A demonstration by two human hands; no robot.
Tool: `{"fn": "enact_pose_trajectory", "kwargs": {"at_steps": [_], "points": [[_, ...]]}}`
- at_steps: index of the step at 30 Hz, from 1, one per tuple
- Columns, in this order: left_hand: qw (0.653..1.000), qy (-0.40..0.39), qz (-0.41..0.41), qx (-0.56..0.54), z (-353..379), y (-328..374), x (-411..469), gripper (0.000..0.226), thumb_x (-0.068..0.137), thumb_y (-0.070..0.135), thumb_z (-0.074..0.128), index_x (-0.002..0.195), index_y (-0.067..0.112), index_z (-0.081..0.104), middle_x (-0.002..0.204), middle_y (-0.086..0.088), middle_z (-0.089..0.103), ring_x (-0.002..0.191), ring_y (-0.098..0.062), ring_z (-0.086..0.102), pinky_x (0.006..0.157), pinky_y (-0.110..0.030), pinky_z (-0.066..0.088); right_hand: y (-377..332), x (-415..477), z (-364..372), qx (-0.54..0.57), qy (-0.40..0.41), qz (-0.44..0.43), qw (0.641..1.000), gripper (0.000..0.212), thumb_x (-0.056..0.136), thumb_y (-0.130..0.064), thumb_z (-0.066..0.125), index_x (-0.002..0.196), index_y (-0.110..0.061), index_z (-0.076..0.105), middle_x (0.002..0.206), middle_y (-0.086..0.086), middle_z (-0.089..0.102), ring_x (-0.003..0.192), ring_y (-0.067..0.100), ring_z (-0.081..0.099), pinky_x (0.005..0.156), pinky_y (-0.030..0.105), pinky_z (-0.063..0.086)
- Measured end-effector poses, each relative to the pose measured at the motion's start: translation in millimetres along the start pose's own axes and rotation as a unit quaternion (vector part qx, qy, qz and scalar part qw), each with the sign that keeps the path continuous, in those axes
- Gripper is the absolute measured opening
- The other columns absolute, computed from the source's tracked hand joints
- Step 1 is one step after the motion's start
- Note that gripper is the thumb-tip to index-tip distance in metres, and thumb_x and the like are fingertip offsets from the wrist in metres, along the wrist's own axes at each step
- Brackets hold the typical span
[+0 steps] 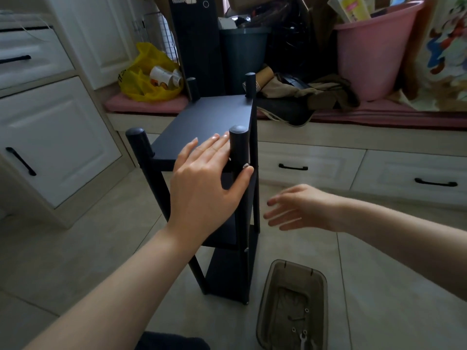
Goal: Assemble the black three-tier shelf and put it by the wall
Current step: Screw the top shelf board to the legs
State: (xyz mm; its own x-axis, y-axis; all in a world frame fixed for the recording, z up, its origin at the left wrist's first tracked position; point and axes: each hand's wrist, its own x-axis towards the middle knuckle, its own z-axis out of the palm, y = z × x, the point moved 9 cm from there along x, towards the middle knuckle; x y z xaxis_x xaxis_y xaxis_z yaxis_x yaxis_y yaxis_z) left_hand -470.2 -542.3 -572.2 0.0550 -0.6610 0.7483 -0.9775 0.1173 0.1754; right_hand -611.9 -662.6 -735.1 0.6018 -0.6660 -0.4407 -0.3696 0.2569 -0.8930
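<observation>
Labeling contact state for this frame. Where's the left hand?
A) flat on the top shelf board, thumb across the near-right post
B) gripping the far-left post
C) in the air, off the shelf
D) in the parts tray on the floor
A: the left hand lies flat on the top board of the shelf with its thumb across the near-right post, while the right hand hovers clear to the side.
</observation>
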Motion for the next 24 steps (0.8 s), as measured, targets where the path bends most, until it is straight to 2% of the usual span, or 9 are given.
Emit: {"fn": "enact_pose_trajectory", "kwargs": {"at_steps": [5, 9, 11, 13, 14, 17, 19, 22, 24], "points": [[1.000, 0.020, 0.002, 0.001, -1, 2, 0, 0.051, 0.093, 0.045, 0.056, 0.123, 0.006, 0.071, 0.127, -0.008, 0.070, 0.126, -0.021, 0.061, 0.113, -0.041, 0.038, 88, 21, -4, -0.138, -0.045, 0.121, 0.982, 0.019, 0.102, -0.024, 0.050, 0.111, -0.014, 0.063, 0.101, 0.005, 0.077, 0.094, 0.021, 0.074, 0.088, 0.037, 0.059], [0.999, 0.034, 0.007, 0.002, -3, 2, 1, 0.045, 0.093, 0.042, 0.059, 0.119, 0.008, 0.073, 0.124, -0.006, 0.071, 0.124, -0.021, 0.062, 0.109, -0.038, 0.038, 159, 38, -3, -0.170, -0.031, 0.169, 0.970, 0.018, 0.100, -0.024, 0.055, 0.108, -0.010, 0.065, 0.099, 0.006, 0.075, 0.090, 0.019, 0.073, 0.076, 0.029, 0.060], [0.999, 0.041, 0.007, 0.001, -3, 2, 0, 0.043, 0.093, 0.041, 0.060, 0.117, 0.009, 0.073, 0.123, -0.005, 0.072, 0.124, -0.020, 0.062, 0.107, -0.039, 0.039, 194, 45, -3, -0.184, -0.010, 0.187, 0.965, 0.016, 0.098, -0.021, 0.057, 0.099, -0.008, 0.067, 0.085, 0.003, 0.076, 0.075, 0.014, 0.073, 0.067, 0.026, 0.059], [0.999, 0.049, 0.009, -0.001, -2, 2, -1, 0.041, 0.093, 0.039, 0.061, 0.117, 0.009, 0.074, 0.122, -0.004, 0.072, 0.123, -0.020, 0.063, 0.106, -0.040, 0.040, 222, 52, -2, -0.224, 0.006, 0.200, 0.954, 0.016, 0.093, -0.017, 0.058, 0.082, -0.011, 0.068, 0.061, -0.004, 0.070, 0.055, 0.008, 0.065, 0.053, 0.020, 0.050], [0.998, 0.054, 0.012, -0.003, -2, 2, -1, 0.040, 0.094, 0.039, 0.061, 0.117, 0.009, 0.074, 0.121, -0.004, 0.072, 0.122, -0.020, 0.063, 0.106, -0.041, 0.041, 235, 57, -1, -0.268, 0.008, 0.202, 0.942, 0.017, 0.091, -0.017, 0.058, 0.076, -0.013, 0.066, 0.060, -0.006, 0.067, 0.053, 0.008, 0.062, 0.051, 0.018, 0.046], [0.997, 0.071, 0.022, -0.010, -3, 2, -3, 0.037, 0.095, 0.037, 0.062, 0.115, 0.008, 0.074, 0.119, -0.004, 0.073, 0.119, -0.020, 0.065, 0.104, -0.044, 0.043, 274, 72, 11, -0.400, -0.014, 0.209, 0.892, 0.016, 0.098, -0.019, 0.049, 0.093, -0.015, 0.064, 0.102, 0.006, 0.066, 0.076, 0.012, 0.055, 0.065, 0.020, 0.041], [0.996, 0.084, 0.025, -0.011, -3, 3, -4, 0.035, 0.095, 0.035, 0.062, 0.112, 0.007, 0.075, 0.118, -0.005, 0.073, 0.117, -0.021, 0.066, 0.103, -0.044, 0.043, 297, 80, 21, -0.408, -0.027, 0.208, 0.889, 0.022, 0.101, -0.021, 0.047, 0.112, -0.012, 0.063, 0.122, 0.008, 0.061, 0.090, 0.015, 0.056, 0.077, 0.019, 0.041], [0.995, 0.092, 0.027, -0.010, -2, 3, -5, 0.035, 0.095, 0.035, 0.062, 0.109, 0.005, 0.075, 0.117, -0.007, 0.073, 0.117, -0.022, 0.066, 0.103, -0.043, 0.042, 318, 81, 38, -0.444, -0.057, 0.193, 0.873, 0.035, 0.102, -0.024, 0.043, 0.133, -0.010, 0.054, 0.135, 0.008, 0.057, 0.120, 0.027, 0.056, 0.102, 0.033, 0.043], [0.995, 0.091, 0.028, -0.005, -1, 2, -5, 0.035, 0.096, 0.035, 0.061, 0.108, 0.005, 0.075, 0.116, -0.007, 0.073, 0.117, -0.022, 0.066, 0.104, -0.043, 0.042, 329, 82, 48, -0.496, -0.076, 0.179, 0.846, 0.045, 0.100, -0.019, 0.048, 0.141, -0.002, 0.044, 0.140, 0.016, 0.051, 0.127, 0.033, 0.052, 0.105, 0.040, 0.041]]}}
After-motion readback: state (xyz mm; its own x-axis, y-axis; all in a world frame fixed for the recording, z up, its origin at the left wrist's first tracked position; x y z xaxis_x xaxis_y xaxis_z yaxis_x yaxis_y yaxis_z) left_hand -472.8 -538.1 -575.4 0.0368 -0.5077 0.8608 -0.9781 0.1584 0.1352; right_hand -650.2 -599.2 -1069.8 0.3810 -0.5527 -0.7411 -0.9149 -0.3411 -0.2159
